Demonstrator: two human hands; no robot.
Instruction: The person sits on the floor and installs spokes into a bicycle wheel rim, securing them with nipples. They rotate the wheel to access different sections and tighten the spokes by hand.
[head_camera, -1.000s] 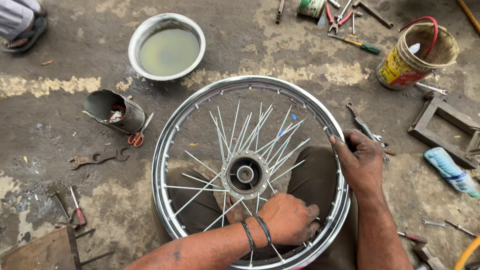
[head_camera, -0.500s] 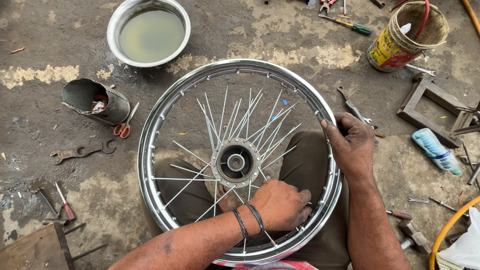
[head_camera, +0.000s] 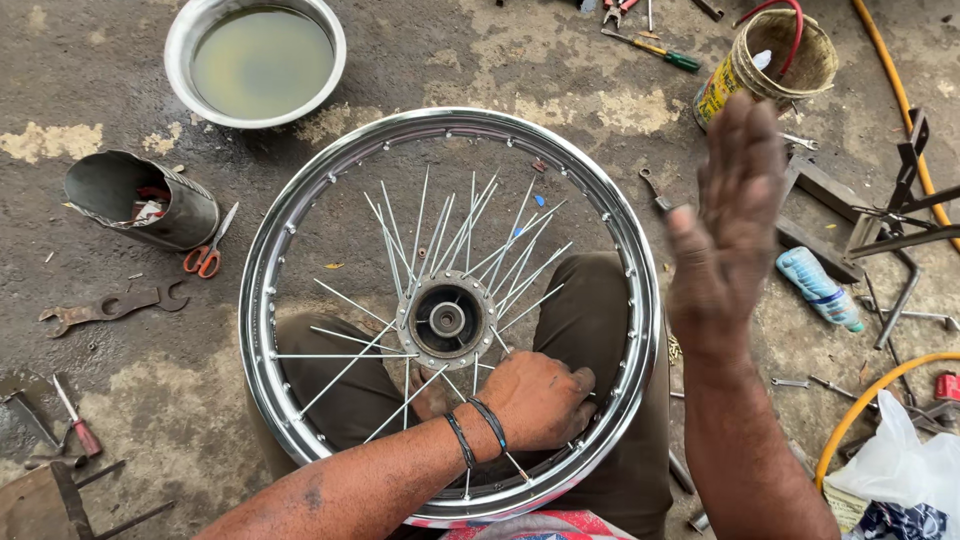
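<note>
The left hand (head_camera: 540, 400) is closing its fingers on thin steel spokes inside the chrome wire-spoked wheel rim (head_camera: 640, 260), which is lying across the person's lap on the concrete floor (head_camera: 480, 70). The right hand (head_camera: 730, 220) is hovering open, holding nothing. Spoke lacing appears underway; each loose spoke needs guiding from the grey hub (head_camera: 446, 320) towards its rim hole.

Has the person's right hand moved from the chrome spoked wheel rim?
Yes. The right hand has lifted off the chrome wheel rim, open-palmed, toward the yellow can.
</note>
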